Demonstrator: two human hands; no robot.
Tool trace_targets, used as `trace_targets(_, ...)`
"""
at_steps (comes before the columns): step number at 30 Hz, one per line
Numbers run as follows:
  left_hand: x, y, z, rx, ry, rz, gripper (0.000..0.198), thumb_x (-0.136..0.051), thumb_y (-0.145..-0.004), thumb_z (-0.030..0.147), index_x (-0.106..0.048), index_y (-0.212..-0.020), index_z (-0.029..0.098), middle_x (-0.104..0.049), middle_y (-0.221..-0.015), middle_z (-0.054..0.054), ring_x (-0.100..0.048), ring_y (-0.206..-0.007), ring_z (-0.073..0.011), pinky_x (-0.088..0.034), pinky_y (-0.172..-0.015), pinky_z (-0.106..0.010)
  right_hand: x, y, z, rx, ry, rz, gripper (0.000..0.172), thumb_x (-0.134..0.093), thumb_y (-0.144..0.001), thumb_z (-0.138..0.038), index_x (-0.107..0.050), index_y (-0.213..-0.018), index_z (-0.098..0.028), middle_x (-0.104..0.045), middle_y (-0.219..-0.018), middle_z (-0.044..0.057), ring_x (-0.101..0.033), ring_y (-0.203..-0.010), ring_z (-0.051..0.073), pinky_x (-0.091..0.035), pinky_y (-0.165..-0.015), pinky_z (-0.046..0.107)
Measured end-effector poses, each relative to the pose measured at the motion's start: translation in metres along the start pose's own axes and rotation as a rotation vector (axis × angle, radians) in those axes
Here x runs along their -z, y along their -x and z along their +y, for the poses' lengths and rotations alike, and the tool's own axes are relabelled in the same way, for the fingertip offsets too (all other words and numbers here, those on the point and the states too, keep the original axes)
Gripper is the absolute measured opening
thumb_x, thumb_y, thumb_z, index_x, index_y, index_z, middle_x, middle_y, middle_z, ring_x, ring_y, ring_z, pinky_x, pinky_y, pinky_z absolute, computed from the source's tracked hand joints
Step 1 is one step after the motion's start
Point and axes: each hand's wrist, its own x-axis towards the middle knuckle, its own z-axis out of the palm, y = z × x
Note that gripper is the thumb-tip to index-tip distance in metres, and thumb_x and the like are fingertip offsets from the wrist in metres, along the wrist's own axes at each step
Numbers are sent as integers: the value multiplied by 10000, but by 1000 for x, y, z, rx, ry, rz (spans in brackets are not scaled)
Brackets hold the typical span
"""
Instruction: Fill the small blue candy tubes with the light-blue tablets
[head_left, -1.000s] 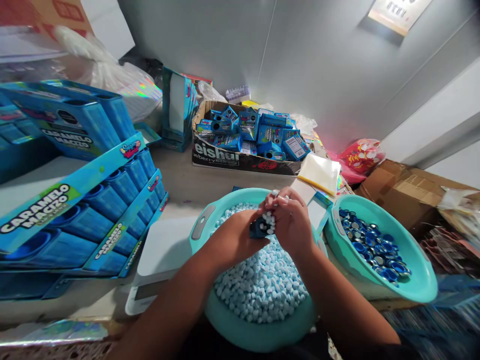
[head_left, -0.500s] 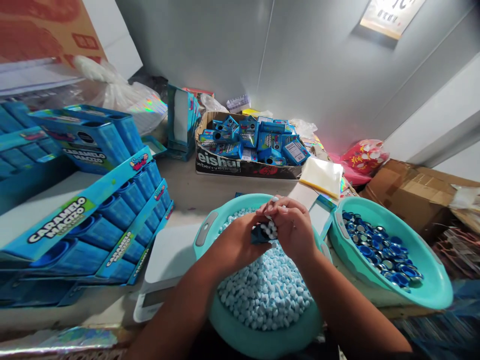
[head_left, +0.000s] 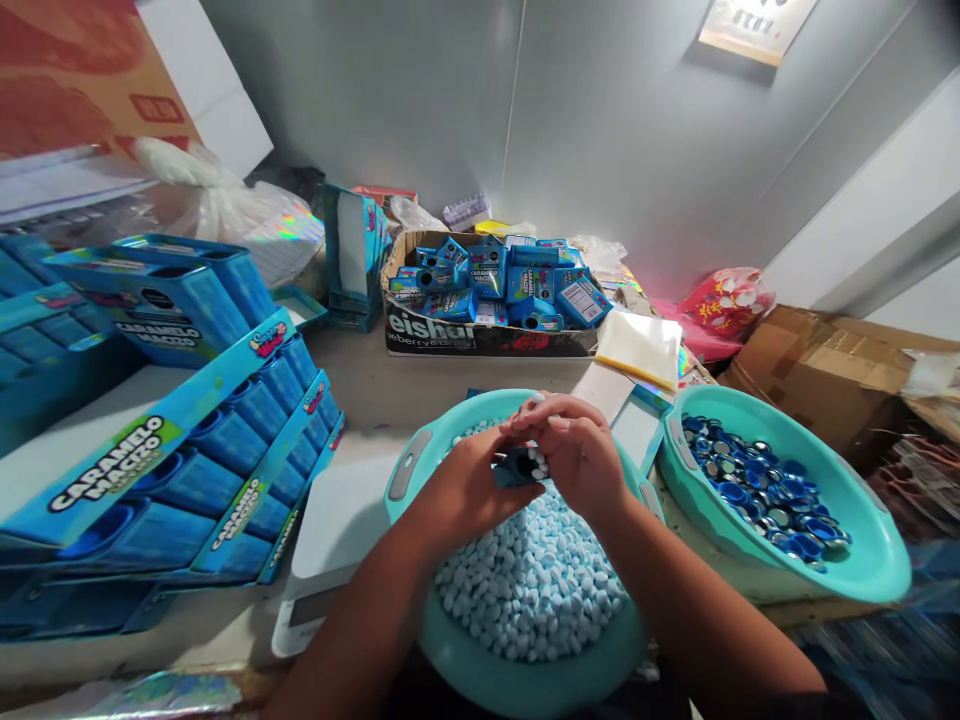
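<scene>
Grey panelled wall (head_left: 600, 110) behind pale bench (head_left: 352, 385). Small blue container (head_left: 513, 471): above pellet-filled turquoise basin (head_left: 536, 685) at bench's front edge, clasped in left hand (head_left: 472, 475); right hand (head_left: 585, 440) cupped at mouth, fingers closed round white pellets (head_left: 537, 463). Step, as judged: filling; next move calls for steady mouth, gently loosened fingers. Beside basin: white scale (head_left: 337, 520), left; second basin (head_left: 874, 560) with blue-silver caps (head_left: 784, 515), right. Rear edge: carton (head_left: 431, 335) of blue containers (head_left: 487, 272). Left end: display trays (head_left: 184, 412).
</scene>
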Motion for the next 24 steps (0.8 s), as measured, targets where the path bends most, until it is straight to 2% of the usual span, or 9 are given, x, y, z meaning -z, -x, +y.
trace_targets(3,0,0,-1,10,-31,13,359,-755,-771,231,-669,-1119,220,-724,-1080,6,-668,-991,-179,-501,-868,-298,0,0,0,-4,-38,21,153,-615,-706,-229,-764,-732,-207,-681,-779,40,-676,-798,208,-550,-797,358)
trace_targets(6,-1,-1,-1,30,-72,40,350,-778,-752,217,-682,-1088,234,-727,-1062,16,-674,-957,-176,-499,-853,-298,-1,0,0,-26,-75,21,120,-609,-713,-231,-694,-637,-195,-679,-760,40,-673,-840,216,-536,-830,358)
trace_targets(9,-1,-1,-1,-18,-136,56,347,-788,-755,220,-690,-1086,244,-720,-1128,9,-661,-1035,-186,-491,-917,-298,-2,0,0,-34,-75,23,156,-606,-721,-252,-635,-582,-188,-701,-768,59,-671,-878,237,-525,-861,384)
trace_targets(13,-1,-1,1,-21,-201,48,390,-812,-754,311,-689,-1113,224,-714,-1163,-25,-643,-1092,-215,-481,-987,-335,0,-1,-3,-21,-67,12,232,-599,-745,-327,-599,-561,-186,-739,-818,97,-675,-925,264,-492,-941,420)
trace_targets(18,-6,-2,4,37,-235,46,394,-774,-781,308,-668,-1154,240,-711,-1176,-11,-645,-1096,-223,-485,-1001,-373,8,-3,-4,-60,-102,-75,379,-486,-840,-441,-694,-653,-186,-753,-938,96,-644,-1039,278,-438,-1028,445)
trace_targets(21,-11,-3,6,94,-282,51,363,-742,-792,309,-664,-1143,257,-701,-1189,-6,-640,-1101,-247,-488,-999,-423,12,-4,-3,-64,-55,-100,403,-463,-828,-428,-756,-711,-176,-742,-935,92,-630,-1040,275,-447,-1007,419)
trace_targets(24,-16,-3,5,112,-265,77,438,-743,-780,303,-628,-1202,284,-695,-1168,-2,-640,-1092,-251,-508,-972,-431,14,-4,-3,-55,41,-112,377,-477,-824,-383,-785,-775,-171,-720,-1096,86,-616,-1086,260,-471,-955,371)
